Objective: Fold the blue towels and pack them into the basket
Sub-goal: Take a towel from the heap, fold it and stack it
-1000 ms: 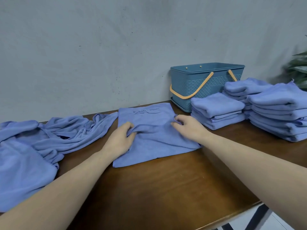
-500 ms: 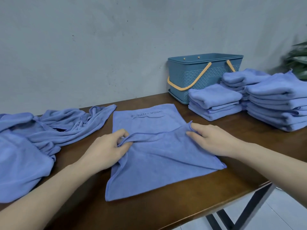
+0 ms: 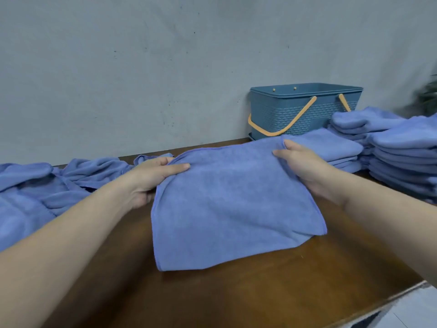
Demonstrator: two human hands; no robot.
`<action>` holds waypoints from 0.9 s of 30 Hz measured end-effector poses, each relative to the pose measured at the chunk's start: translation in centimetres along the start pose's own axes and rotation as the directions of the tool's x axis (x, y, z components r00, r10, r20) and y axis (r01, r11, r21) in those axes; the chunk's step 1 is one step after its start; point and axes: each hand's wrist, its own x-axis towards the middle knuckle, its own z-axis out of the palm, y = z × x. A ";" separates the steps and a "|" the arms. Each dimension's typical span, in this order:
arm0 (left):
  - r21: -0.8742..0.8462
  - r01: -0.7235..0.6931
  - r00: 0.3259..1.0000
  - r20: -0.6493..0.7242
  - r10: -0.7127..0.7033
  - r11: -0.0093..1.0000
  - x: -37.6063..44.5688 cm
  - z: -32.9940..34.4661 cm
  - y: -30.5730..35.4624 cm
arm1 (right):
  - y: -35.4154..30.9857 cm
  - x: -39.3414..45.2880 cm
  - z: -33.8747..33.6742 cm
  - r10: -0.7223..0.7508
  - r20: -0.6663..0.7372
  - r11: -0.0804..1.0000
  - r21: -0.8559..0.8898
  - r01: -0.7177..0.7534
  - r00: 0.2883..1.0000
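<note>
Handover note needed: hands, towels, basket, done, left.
Left hand and right hand each grip a side of the towel, lifted at the far edge, near edge on the table.
Folded stacks sit right, in front of the basket; whether it holds anything cannot be seen.
Unfolded pile lies left.
Left: finish this fold, fold the pile, pack all.

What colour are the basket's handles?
Orange handles on the blue basket, seen in the head view.
</note>
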 end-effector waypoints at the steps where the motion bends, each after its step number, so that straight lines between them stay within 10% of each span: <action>1: 0.014 -0.017 0.999 -0.047 0.018 1.000 1.0 -0.1 0.1 | -0.1 1.4 0.3 -0.004 -0.010 1.000 -0.025 0.004 1.000; 6: 0.051 -0.079 0.978 -0.189 0.087 0.996 6.1 -1.5 -0.2 | 0.5 7.2 2.3 -0.037 -0.072 0.964 -0.264 0.017 0.997; 14: 0.658 -0.160 0.897 -0.213 0.386 0.736 10.2 -1.9 -6.0 | 5.9 11.0 3.0 -0.182 -0.008 0.634 -0.766 0.111 0.983; 27: 0.735 -0.175 0.899 -0.153 0.411 0.655 9.5 -1.5 -6.8 | 7.5 11.2 1.7 -0.232 0.347 0.422 -0.806 0.415 0.909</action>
